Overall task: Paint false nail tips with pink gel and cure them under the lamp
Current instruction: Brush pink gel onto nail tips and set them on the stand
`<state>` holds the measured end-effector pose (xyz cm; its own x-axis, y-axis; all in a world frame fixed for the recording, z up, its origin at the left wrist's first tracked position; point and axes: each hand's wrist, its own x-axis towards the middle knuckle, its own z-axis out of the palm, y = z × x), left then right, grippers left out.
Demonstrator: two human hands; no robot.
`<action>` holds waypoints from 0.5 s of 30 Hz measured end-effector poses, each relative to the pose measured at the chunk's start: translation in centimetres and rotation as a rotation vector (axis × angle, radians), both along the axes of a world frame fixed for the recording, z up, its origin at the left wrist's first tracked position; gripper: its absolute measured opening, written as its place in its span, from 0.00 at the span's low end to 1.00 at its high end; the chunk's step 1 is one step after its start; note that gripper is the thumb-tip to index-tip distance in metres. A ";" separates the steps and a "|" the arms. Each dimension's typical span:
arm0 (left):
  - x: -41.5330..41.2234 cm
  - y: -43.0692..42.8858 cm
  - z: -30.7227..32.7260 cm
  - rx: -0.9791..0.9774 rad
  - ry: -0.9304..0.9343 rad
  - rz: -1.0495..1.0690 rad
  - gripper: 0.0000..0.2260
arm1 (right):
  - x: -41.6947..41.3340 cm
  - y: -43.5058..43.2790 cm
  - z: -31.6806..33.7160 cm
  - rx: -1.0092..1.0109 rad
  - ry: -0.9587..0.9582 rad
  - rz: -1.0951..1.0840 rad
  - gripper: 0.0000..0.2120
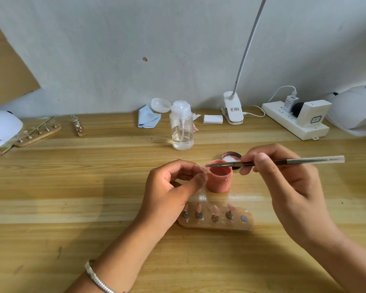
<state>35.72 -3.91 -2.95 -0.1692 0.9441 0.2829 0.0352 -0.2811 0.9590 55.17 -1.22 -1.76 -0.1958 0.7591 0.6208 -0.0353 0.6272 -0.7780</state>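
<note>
Nail tip (202,168) (translucent, pinkish) between left fingers (199,181).

The wooden tabletop (72,197) bore a pink gel jar (220,183) at centre, a nail-tip holder (221,226) below, a pump bottle (182,130) above.

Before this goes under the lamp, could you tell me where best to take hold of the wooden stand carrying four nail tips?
Probably by the right end of the wooden stand, approached low from the right, pinching its front and back edges. That end carries only a flat disc; the four pegs with pink tips stand along the rest, so fingers there should stay clear of them.
</note>
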 end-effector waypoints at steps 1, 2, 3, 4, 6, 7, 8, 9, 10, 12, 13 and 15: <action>0.0 0.0 0.0 -0.004 -0.003 0.002 0.03 | -0.1 -0.1 0.0 -0.001 -0.008 0.030 0.11; 0.0 0.1 -0.1 -0.009 -0.005 0.006 0.03 | -0.2 -0.2 0.0 -0.003 -0.016 0.053 0.11; 0.0 0.1 -0.1 -0.012 -0.007 0.011 0.03 | -0.3 -0.2 0.0 -0.008 -0.023 0.060 0.11; 0.0 0.1 -0.1 -0.013 -0.008 0.013 0.03 | -0.2 -0.2 0.0 -0.014 -0.024 0.050 0.10; -0.1 0.1 -0.1 -0.009 -0.007 0.008 0.03 | -0.1 0.1 -0.1 -0.025 -0.002 -0.003 0.10; 0.0 0.0 -0.1 -0.007 -0.006 0.005 0.04 | 0.1 0.2 -0.2 -0.029 0.013 -0.033 0.10; 0.0 0.0 0.0 -0.003 -0.006 0.004 0.03 | 0.2 0.3 -0.2 -0.031 0.027 -0.056 0.10; 0.0 0.1 0.0 0.001 -0.008 0.004 0.03 | 0.2 0.3 -0.2 -0.029 0.039 -0.067 0.10; 0.0 0.1 0.0 0.003 -0.012 0.004 0.03 | 0.2 0.3 -0.1 -0.028 0.047 -0.069 0.11; 0.0 0.1 0.0 0.003 -0.017 0.006 0.03 | 0.0 0.2 -0.1 -0.022 0.041 -0.055 0.11; 0.1 0.2 0.0 0.002 -0.017 0.007 0.03 | -0.1 0.0 0.0 -0.018 0.030 -0.042 0.11; 0.1 0.1 0.1 0.003 -0.023 0.006 0.03 | -0.4 -0.2 0.0 -0.015 -0.002 -0.010 0.11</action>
<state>35.84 -3.77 -2.89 -0.1809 0.9422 0.2820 0.0148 -0.2841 0.9587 54.81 -1.42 -1.77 -0.1895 0.7705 0.6087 -0.0273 0.6155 -0.7876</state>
